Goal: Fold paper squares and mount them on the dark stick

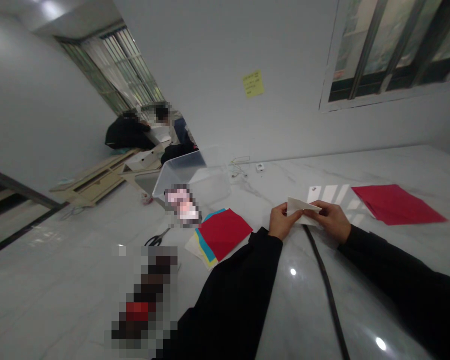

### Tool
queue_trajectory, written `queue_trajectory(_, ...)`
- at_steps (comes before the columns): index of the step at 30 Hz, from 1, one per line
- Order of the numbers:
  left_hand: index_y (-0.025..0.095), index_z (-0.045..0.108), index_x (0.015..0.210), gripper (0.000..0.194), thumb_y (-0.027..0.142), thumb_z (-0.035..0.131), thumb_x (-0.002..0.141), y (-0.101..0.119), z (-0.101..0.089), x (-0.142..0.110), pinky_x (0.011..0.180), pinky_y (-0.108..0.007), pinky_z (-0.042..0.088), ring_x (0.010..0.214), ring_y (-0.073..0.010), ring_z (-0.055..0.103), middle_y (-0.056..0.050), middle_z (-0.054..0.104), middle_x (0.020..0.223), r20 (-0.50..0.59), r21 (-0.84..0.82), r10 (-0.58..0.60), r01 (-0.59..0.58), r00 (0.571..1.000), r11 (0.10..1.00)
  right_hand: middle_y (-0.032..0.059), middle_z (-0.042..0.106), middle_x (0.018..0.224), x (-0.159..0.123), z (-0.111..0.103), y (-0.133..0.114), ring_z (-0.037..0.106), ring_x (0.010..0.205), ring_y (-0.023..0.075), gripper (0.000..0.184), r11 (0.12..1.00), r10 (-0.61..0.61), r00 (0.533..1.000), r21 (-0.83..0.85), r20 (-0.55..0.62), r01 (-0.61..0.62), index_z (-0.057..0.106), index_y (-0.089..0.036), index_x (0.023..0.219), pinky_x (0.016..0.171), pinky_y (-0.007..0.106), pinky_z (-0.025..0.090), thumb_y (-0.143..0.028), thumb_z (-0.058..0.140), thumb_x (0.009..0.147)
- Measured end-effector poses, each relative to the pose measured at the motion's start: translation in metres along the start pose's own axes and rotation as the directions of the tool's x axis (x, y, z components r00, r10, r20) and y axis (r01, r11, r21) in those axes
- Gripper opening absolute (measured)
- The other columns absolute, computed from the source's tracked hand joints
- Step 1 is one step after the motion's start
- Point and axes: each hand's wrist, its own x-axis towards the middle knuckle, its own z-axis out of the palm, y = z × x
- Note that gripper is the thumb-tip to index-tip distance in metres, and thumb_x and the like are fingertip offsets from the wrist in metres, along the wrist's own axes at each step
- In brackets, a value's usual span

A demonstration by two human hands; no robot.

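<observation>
A small piece of white paper [303,204], folded to a slanted upper edge, is held up between my two hands. My left hand [282,221] pinches its left side, thumb on the near face. On the right side, my right hand [332,220] grips it the same way, and the two thumbs nearly meet at the middle. Fingers behind the paper are partly hidden. To the left of my hands lies a stack of coloured sheets, a red sheet [227,232] on top with blue, yellow and white edges showing. Another red sheet [399,204], apparently folded, lies to the right.
Black-handled scissors [155,240] lie left of the stack. A clear plastic bin [187,172] stands behind it, beside a blurred-out pink item. A dark strap or cable [326,285] runs toward me. Two people sit on the floor at the far left. A yellow note [253,83] hangs on the wall.
</observation>
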Motion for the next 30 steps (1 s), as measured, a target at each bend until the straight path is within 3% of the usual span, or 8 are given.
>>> queue_trajectory(23,0.011,0.073,0.095,0.038,0.03,0.081,0.064,-0.0057,0.001,0.0023,0.075,-0.031,0.051,0.077,-0.0197,0.067,-0.01,0.074,0.09,-0.014,-0.02,-0.026,0.026,1.0,0.999,0.0037,0.069,0.071,-0.0004,0.0,0.0026,0.06,0.061,0.0178,0.044,1.0,-0.011,1.0,0.013,-0.017,0.011,0.07,-0.019,0.081,0.051,0.027,0.045,-0.061,0.075,0.068)
queue_trajectory(30,0.011,0.074,0.094,0.036,0.033,0.078,0.067,-0.0035,0.0007,0.001,0.074,-0.031,0.05,0.076,-0.0198,0.066,-0.009,0.074,0.088,-0.003,0.034,0.022,-0.022,1.0,0.999,0.0033,0.07,0.071,0.0008,-0.0007,0.0033,0.06,0.059,0.0174,0.047,0.999,-0.026,1.0,-0.039,-0.017,0.026,0.071,-0.019,0.081,0.05,0.027,0.046,-0.064,0.074,0.067)
